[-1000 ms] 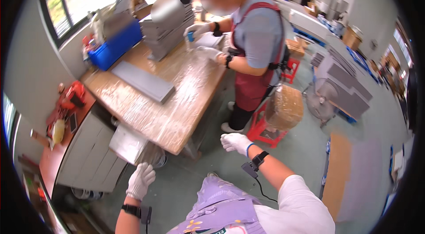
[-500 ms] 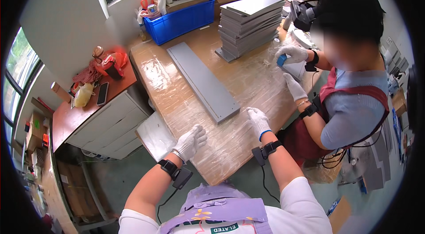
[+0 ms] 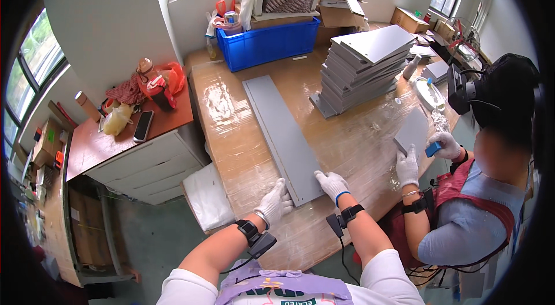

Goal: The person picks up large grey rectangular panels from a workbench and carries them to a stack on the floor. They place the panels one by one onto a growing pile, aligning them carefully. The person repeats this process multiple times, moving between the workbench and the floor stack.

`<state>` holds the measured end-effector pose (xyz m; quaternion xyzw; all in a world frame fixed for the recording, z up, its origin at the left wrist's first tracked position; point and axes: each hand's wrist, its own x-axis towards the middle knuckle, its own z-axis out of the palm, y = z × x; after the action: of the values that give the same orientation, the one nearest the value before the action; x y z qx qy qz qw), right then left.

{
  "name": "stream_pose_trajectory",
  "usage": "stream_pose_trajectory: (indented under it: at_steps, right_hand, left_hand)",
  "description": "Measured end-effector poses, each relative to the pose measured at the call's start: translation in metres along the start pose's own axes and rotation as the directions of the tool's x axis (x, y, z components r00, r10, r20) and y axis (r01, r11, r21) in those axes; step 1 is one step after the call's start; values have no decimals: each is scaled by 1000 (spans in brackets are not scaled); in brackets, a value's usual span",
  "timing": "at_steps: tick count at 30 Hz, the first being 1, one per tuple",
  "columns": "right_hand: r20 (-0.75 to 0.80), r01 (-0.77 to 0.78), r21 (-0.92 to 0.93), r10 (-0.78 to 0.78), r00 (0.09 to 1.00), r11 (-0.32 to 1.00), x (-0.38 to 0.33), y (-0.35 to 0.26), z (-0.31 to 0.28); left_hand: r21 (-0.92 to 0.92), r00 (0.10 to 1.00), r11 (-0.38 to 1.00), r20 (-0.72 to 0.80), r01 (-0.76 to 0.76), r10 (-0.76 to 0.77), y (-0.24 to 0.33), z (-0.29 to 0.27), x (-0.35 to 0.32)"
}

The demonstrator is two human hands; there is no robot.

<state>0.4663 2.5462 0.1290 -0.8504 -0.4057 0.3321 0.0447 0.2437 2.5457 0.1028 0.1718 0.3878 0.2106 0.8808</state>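
A long flat grey board (image 3: 283,134) lies lengthwise on the plastic-covered table (image 3: 231,172), its near end toward me. A thin line runs along its left side and small holes show near its end. My left hand (image 3: 274,203), in a white knitted glove, is closed on the left near corner. Across from it, my right hand (image 3: 333,185), gloved too with a blue cuff edge, grips the right edge near the same end, thumb on top. The fingers under the board are hidden.
A tall stack of grey boards (image 3: 361,74) stands beyond, right of a blue crate (image 3: 269,42). At right, a co-worker holds a small grey panel (image 3: 412,130) and a blue block (image 3: 432,149). A drawer cabinet (image 3: 144,160) with a phone (image 3: 143,126) stands left.
Both my hands have moved forward from beside the board's near end onto its two edges. The view has shifted. The co-worker's hands now hold the grey panel and blue block apart.
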Motion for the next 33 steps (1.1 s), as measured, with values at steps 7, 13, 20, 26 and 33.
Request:
stream_pose_trajectory:
  at_steps: [7, 13, 20, 26, 33]
  right_hand:
    - [54, 88, -21, -87, 995, 996, 11, 3, -1]
    - [241, 77, 252, -140, 960, 965, 0, -3, -3]
    - [375, -133, 696, -199, 905, 706, -31, -29, 19]
    - [470, -370, 879, -421, 776, 300, -45, -70, 80]
    - [371, -462, 873, -403, 837, -157, -92, -112, 155]
  left_hand:
    - [15, 995, 998, -76, -67, 68, -5, -15, 5]
    - [223, 986, 965, -63, -139, 156, 11, -10, -4]
    - [47, 946, 963, -180, -266, 270, 33, -14, -29]
    - [473, 908, 856, -232, -208, 349, 48, -38, -116]
    - [900, 859, 157, -436, 407, 268, 20, -73, -304]
